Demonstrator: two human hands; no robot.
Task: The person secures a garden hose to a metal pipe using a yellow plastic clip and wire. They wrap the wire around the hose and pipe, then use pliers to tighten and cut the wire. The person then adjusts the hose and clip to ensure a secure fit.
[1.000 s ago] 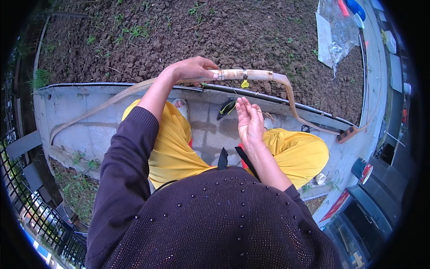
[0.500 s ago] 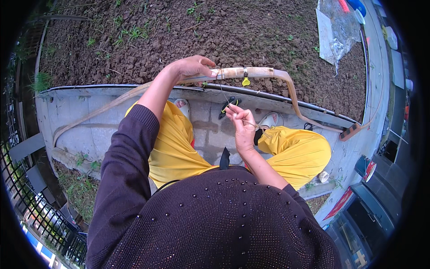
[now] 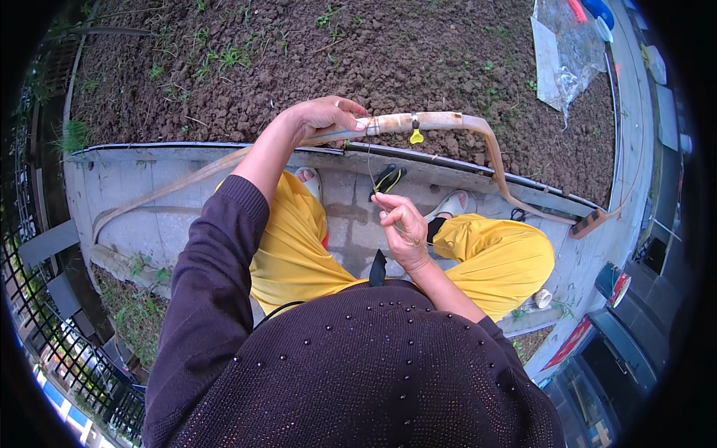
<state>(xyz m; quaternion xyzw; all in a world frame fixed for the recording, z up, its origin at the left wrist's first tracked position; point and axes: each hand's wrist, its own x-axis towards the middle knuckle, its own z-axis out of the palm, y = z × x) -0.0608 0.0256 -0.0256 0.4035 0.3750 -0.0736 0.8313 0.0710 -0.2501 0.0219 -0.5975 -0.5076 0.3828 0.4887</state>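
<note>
A long translucent tan hose (image 3: 489, 145) lies in an arch along the soil's edge, with a stiffer pipe section (image 3: 392, 123) at its top. My left hand (image 3: 325, 119) is closed around the hose just left of that section. Thin wire (image 3: 370, 160) loops round the pipe beside my left fingertips and runs down taut. Its lower end is pinched in my right hand (image 3: 403, 231), below the pipe and in front of my body. A yellow-tabbed clamp (image 3: 416, 134) hangs on the pipe section. On the paving between my feet rests a black and yellow object (image 3: 387, 179), its kind unclear.
Beyond the low kerb (image 3: 433, 168) spreads a bed of dug soil (image 3: 246, 60). Clear plastic sheeting (image 3: 579, 60) lies at its far right. A brown striped block (image 3: 588, 224) sits by the hose on the right. A small pale cup-like object (image 3: 542, 298) is near my right knee.
My right hand has come down and nearer to my body, drawing the wire straighter. My left hand keeps its grip on the hose. The view has shifted slightly.
</note>
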